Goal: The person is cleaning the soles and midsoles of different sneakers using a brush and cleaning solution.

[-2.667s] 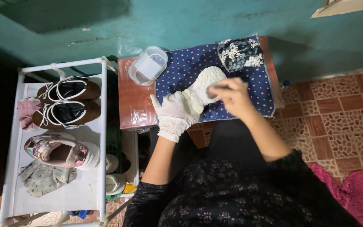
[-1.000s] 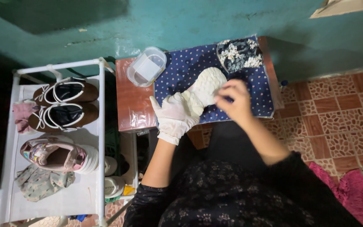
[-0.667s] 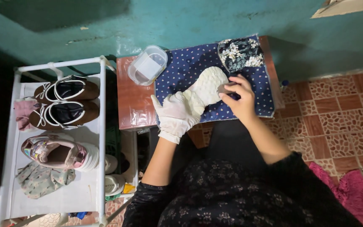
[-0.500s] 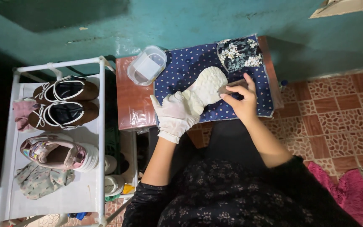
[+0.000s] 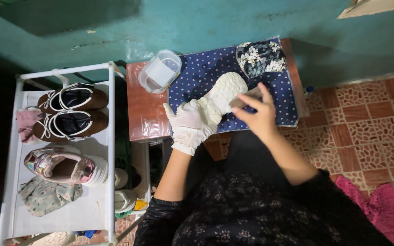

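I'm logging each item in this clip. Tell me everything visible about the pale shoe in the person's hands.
The pale shoe is cream-white, held sole up, showing a textured, patterned tread that looks like rubber. It sits over the dotted blue cloth on the small table. The gloved left hand grips its near end; the bare right hand touches its right side. Its upper is hidden.

I get one view, from the head, looking steeply down: my hands and stool (image 5: 144, 114) sit close below, rack (image 5: 60, 150) left, wall far.
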